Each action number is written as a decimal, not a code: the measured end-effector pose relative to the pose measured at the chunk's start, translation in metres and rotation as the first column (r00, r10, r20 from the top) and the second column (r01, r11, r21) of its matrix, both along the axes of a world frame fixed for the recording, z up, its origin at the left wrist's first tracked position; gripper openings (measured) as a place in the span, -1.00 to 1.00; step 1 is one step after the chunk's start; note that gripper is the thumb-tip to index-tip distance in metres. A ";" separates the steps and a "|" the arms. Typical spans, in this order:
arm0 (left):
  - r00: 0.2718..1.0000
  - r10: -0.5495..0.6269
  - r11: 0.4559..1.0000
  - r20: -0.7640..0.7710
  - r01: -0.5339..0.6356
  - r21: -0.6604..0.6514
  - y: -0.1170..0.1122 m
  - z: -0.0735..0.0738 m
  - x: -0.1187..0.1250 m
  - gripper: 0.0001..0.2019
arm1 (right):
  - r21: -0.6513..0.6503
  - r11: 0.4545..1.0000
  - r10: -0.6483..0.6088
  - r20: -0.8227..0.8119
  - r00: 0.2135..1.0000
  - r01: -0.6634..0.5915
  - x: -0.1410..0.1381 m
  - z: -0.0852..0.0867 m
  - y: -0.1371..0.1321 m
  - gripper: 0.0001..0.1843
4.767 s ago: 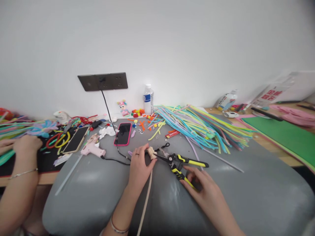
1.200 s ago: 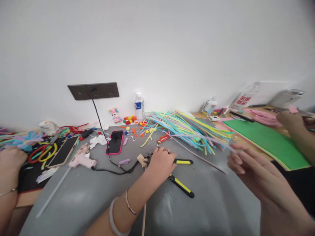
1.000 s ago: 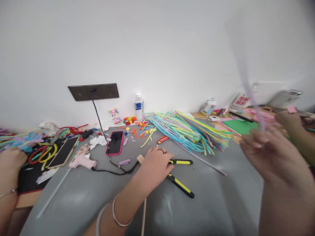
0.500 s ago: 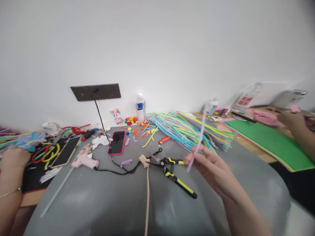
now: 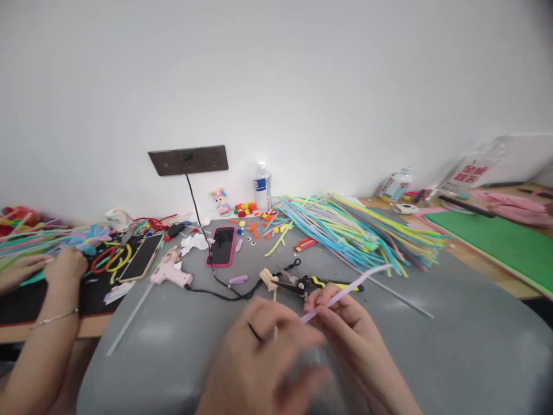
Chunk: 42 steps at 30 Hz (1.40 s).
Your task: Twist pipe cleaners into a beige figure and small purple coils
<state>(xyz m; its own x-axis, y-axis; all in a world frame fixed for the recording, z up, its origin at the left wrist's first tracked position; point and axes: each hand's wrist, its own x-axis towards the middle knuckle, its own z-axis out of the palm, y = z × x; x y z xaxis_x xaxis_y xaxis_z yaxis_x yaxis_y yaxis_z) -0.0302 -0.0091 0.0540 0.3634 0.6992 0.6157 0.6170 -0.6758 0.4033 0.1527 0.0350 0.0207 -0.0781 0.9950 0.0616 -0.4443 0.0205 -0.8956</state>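
1 purple fuzzy stick (image 5: 360, 281) is pinched in the right hand (image 5: 355, 334), its long end pointing to 2 o'clock. The left hand (image 5: 261, 354) is blurry at the right hand's 9 o'clock, so I cannot tell if it holds anything. From the right hand, pliers (image 5: 306, 285) lie at 11 o'clock and a pile of sticks (image 5: 352, 227) at 12 o'clock.

You had two bare hands (image 5: 263, 357) (image 5: 352, 334) before you, one curved lilac fuzzy stem (image 5: 363, 279) in your grip, one pair of yellow-and-black metal pliers (image 5: 306, 285), two black-screened rectangular phones (image 5: 141, 257) (image 5: 222, 246), one pale pink plastic glue gun (image 5: 171, 275), two hands of a co-worker (image 5: 67, 266) (image 5: 23, 271)
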 end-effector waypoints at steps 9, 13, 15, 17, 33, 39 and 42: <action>0.800 0.544 0.781 -0.253 -0.593 -0.195 0.094 -0.064 -0.059 -0.83 | 0.009 0.999 -0.054 0.072 0.996 0.054 -0.008 -0.015 0.004 -0.82; 0.768 0.528 0.762 -0.362 -0.617 -0.198 0.103 -0.068 -0.053 -0.91 | -0.014 0.997 -0.068 0.095 0.993 0.069 -0.005 -0.021 0.005 -0.81; 0.776 0.531 0.767 -0.340 -0.611 -0.196 0.104 -0.063 -0.049 -0.93 | -0.015 0.997 -0.073 0.099 0.992 0.075 -0.005 -0.022 0.006 -0.80; 0.814 0.526 0.794 -0.247 -0.574 -0.201 0.100 -0.057 -0.046 -0.94 | -0.007 0.997 -0.074 0.087 0.993 0.075 -0.007 -0.022 0.007 -0.81; 0.962 0.097 0.987 0.255 -0.059 -0.150 0.055 -0.022 -0.007 -0.94 | 0.152 0.983 -0.116 0.048 0.992 0.107 -0.033 -0.005 0.015 -0.79; 0.956 0.142 0.969 0.257 -0.081 -0.232 0.049 -0.026 -0.006 -0.95 | 0.156 0.976 -0.166 0.090 0.982 0.151 -0.034 -0.003 0.015 -0.77; 0.949 0.146 0.964 0.278 -0.073 -0.257 0.046 -0.027 -0.006 -0.93 | 0.164 0.970 -0.194 0.098 0.976 0.177 -0.035 -0.001 0.014 -0.74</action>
<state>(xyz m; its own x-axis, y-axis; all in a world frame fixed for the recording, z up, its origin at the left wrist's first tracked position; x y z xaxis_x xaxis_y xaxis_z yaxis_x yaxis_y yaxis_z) -0.0363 0.0373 0.0275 0.1059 0.8647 0.4910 0.5117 -0.4708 0.7187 0.1178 0.0487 0.0199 0.0920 0.9721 0.2158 -0.3162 0.2340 -0.9194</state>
